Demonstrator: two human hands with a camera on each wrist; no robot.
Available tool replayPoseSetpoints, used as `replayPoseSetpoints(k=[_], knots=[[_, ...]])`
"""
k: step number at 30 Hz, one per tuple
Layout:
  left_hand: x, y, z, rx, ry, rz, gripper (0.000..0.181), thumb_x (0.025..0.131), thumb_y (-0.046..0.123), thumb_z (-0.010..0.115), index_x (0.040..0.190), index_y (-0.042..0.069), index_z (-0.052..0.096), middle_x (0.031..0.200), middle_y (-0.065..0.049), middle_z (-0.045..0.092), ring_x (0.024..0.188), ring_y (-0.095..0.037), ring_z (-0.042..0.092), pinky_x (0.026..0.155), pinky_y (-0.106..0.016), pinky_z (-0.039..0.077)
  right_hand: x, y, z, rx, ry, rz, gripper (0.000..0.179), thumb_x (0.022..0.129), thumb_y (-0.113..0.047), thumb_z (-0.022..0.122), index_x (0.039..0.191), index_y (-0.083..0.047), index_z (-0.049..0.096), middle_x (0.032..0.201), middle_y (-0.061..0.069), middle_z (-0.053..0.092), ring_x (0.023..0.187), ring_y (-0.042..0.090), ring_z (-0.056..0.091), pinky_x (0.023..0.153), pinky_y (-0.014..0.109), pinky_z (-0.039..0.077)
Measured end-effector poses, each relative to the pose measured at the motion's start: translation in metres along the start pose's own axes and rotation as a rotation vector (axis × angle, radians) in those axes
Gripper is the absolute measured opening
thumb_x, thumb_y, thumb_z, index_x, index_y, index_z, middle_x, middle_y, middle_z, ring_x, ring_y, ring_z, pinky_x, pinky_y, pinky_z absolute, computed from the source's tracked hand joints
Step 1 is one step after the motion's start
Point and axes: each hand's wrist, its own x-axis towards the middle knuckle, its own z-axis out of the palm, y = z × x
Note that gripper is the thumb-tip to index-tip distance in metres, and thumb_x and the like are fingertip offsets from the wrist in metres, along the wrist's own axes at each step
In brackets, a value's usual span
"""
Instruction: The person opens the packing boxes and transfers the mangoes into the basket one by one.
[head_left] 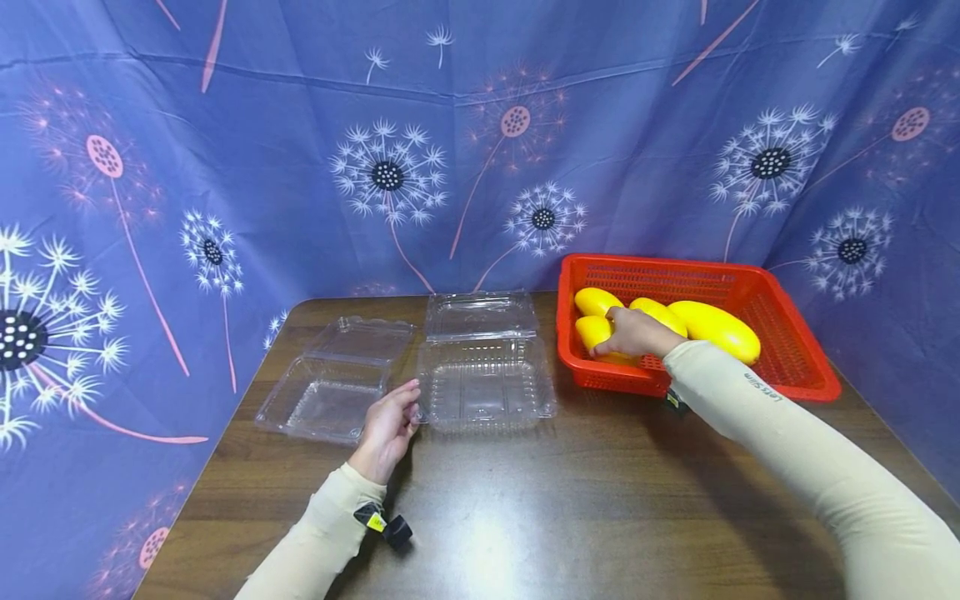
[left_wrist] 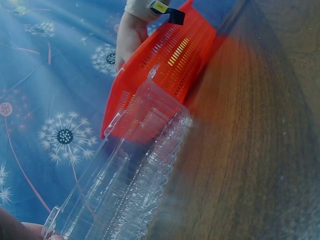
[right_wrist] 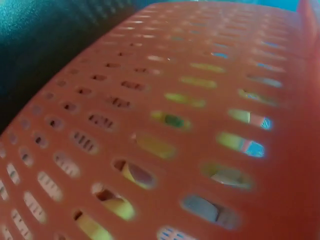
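In the head view my right hand (head_left: 639,333) reaches into a red plastic basket (head_left: 797,346) and grips a smooth yellow mango (head_left: 592,332) at its left end. Other yellow mangoes lie around it, one large (head_left: 717,330) to the right. My left hand (head_left: 386,429) pinches the near left corner of an open clear plastic clamshell container (head_left: 486,385), its lid folded back. That container (left_wrist: 132,165) and a bit of the fingers (left_wrist: 32,229) show in the left wrist view. The basket wall (right_wrist: 150,120) fills the right wrist view and hides the right hand.
A second open clear container (head_left: 337,396) lies left of the first on the brown wooden table (head_left: 480,500). Behind the table hangs a blue cloth (head_left: 450,125) with a dandelion print. The basket stands at the back right.
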Motion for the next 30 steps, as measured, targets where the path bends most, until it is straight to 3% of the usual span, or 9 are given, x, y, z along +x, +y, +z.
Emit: replayPoseSetpoints(k=[3, 9, 20, 26, 30], knots=[[0.0, 0.0, 0.0, -0.004, 0.001, 0.002, 0.038, 0.093, 0.003, 0.055, 0.131, -0.002, 0.053, 0.067, 0.012, 0.055, 0.052, 0.005, 0.048, 0.049, -0.01, 0.037, 0.002, 0.001, 0.004, -0.011, -0.001, -0.014, 0.083, 0.081, -0.04, 0.074, 0.138, 0.01, 0.039, 0.116, 0.026, 0.058, 0.098, 0.036, 0.053, 0.094, 0.052, 0.047], [0.0, 0.0, 0.0, 0.002, 0.004, -0.005, 0.042, 0.094, 0.003, 0.055, 0.135, -0.003, 0.05, 0.065, 0.012, 0.055, 0.051, 0.005, 0.047, 0.049, -0.01, 0.037, 0.005, 0.003, 0.009, -0.035, -0.02, -0.042, 0.068, 0.082, -0.036, 0.073, 0.125, 0.009, 0.046, 0.099, 0.019, 0.06, 0.087, 0.031, 0.056, 0.081, 0.042, 0.049], [-0.001, 0.003, 0.001, 0.006, -0.017, -0.002, 0.045, 0.095, 0.003, 0.053, 0.138, -0.004, 0.046, 0.068, 0.013, 0.054, 0.053, 0.005, 0.047, 0.05, -0.01, 0.038, 0.004, 0.004, 0.011, -0.059, -0.089, -0.082, 0.047, 0.085, -0.032, 0.07, 0.109, 0.005, 0.052, 0.085, 0.012, 0.056, 0.079, 0.027, 0.056, 0.072, 0.034, 0.046], [-0.002, 0.004, 0.002, -0.012, -0.023, 0.001, 0.044, 0.094, 0.003, 0.053, 0.138, -0.004, 0.047, 0.069, 0.012, 0.054, 0.053, 0.005, 0.047, 0.05, -0.01, 0.038, 0.002, 0.006, 0.01, -0.048, -0.11, -0.063, 0.053, 0.085, -0.031, 0.069, 0.118, 0.005, 0.05, 0.091, 0.013, 0.058, 0.083, 0.026, 0.057, 0.076, 0.036, 0.048], [-0.003, 0.003, 0.0, -0.012, -0.034, -0.004, 0.044, 0.095, 0.003, 0.052, 0.138, -0.005, 0.045, 0.069, 0.012, 0.053, 0.053, 0.005, 0.046, 0.05, -0.009, 0.038, 0.002, 0.008, 0.012, -0.058, -0.107, -0.085, 0.047, 0.086, -0.03, 0.067, 0.113, 0.006, 0.052, 0.089, 0.012, 0.059, 0.08, 0.024, 0.056, 0.075, 0.035, 0.048]])
